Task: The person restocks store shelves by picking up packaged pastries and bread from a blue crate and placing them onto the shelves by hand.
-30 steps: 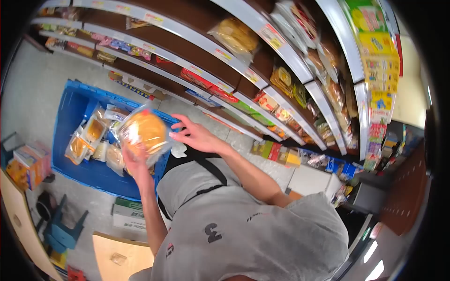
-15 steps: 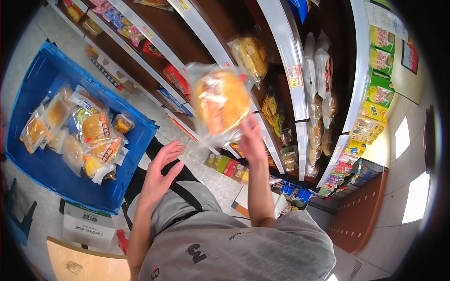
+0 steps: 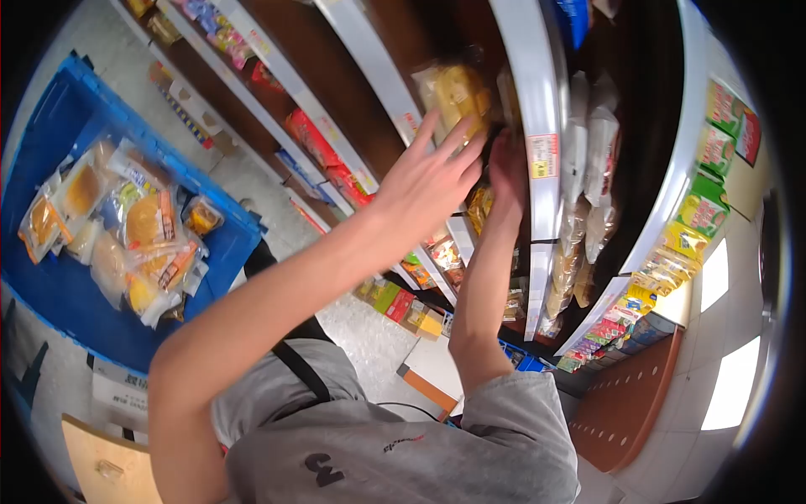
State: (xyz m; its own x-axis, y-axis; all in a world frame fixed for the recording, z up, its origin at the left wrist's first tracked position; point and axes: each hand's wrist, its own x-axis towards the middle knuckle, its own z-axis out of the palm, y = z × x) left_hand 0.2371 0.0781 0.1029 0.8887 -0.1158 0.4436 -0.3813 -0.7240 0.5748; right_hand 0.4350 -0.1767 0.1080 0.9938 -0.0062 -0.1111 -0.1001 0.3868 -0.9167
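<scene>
My left hand (image 3: 432, 181) reaches across to a shelf, its fingers spread over the lower part of a yellow bagged bread (image 3: 460, 97). Deeper in the same shelf is my right hand (image 3: 506, 168), just right of that bread and beside a price-tagged shelf edge (image 3: 544, 160). Its fingertips are in shadow, and what they hold, if anything, is hidden. Below the hands, a yellow packet (image 3: 479, 208) shows between my wrists.
A blue crate (image 3: 50, 294) with several bagged breads (image 3: 151, 220) stands on the floor at the left. More shelves with long bagged loaves (image 3: 598, 160) rise at the right. A wooden stool or table top (image 3: 109, 462) is at the lower left.
The round bagged bread, first in my left hand and then in my right, was lifted from over the crate towards the shelf and no longer shows clearly. Both hands have moved up into the shelf.
</scene>
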